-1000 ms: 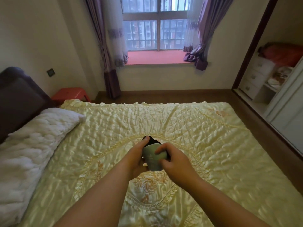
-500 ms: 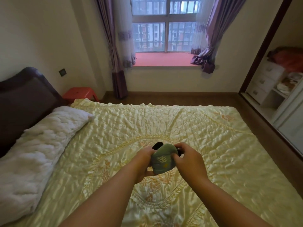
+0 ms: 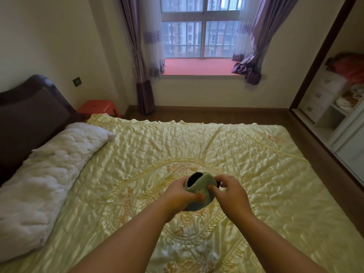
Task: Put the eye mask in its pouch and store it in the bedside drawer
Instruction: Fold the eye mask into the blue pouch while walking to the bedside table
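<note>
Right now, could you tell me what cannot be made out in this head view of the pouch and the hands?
- Eye mask: only a dark bit shows at the mouth of the green pouch; the pouch hides the rest.
- Pouch closure: covered by the right hand.
- Pouch's left side: behind the left hand.
- Bedside drawer: none in view; only an orange stool shows by the headboard.

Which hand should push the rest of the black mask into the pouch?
Probably the right hand: its fingers pinch at the pouch's top edge, beside the mask poking out. The left hand grips the pouch body, steadying it.
</note>
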`<state>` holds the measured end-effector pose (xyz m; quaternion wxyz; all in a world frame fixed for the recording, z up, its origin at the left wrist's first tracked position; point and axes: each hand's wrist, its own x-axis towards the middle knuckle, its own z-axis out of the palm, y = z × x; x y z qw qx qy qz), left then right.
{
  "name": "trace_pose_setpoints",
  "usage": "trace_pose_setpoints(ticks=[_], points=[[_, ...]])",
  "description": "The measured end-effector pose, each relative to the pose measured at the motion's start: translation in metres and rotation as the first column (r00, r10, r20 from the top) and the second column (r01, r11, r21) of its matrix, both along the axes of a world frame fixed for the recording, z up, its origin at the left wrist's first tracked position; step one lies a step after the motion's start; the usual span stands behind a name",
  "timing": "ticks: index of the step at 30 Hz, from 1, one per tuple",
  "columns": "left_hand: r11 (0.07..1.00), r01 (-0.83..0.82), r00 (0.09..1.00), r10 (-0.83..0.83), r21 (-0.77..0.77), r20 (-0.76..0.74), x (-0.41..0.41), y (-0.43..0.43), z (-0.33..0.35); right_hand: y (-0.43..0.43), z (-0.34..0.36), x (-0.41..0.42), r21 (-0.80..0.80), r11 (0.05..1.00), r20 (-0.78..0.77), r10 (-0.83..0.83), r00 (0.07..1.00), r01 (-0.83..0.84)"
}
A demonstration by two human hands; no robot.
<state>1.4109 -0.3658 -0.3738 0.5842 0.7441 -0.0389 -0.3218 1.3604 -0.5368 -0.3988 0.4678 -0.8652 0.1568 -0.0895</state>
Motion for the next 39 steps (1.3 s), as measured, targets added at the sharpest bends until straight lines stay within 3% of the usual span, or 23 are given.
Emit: trace_pose_setpoints(ticks=[6,11,20,33,39], points=[[0.986,0.127,0.992,-0.128,0.105,0.008,-0.008,-0.001,0.010,0.002,0.003,-0.003,0.047,0.998,-0.016,0.034,0.999,-0.033],[0.981,0.146,0.988,-0.151,0.127,0.030,-0.009,0.004,0.019,0.013,0.014,-0.009,0.211,0.976,-0.086,0.067,0.994,-0.047],[0.979,0.112,0.992,-0.121,0.170,0.046,-0.011,0.015,0.032,0.018,0.039,-0.015,0.164,0.972,-0.251,0.204,0.946,-0.166],[0.977,0.086,0.993,-0.101,0.197,0.067,-0.018,0.030,0.050,0.029,0.051,-0.025,0.207,0.964,-0.199,0.210,0.957,-0.169],[0.970,0.043,0.977,-0.090,0.239,0.192,-0.018,0.033,0.061,0.032,0.067,-0.026,0.163,0.976,-0.152,0.170,0.974,-0.145]])
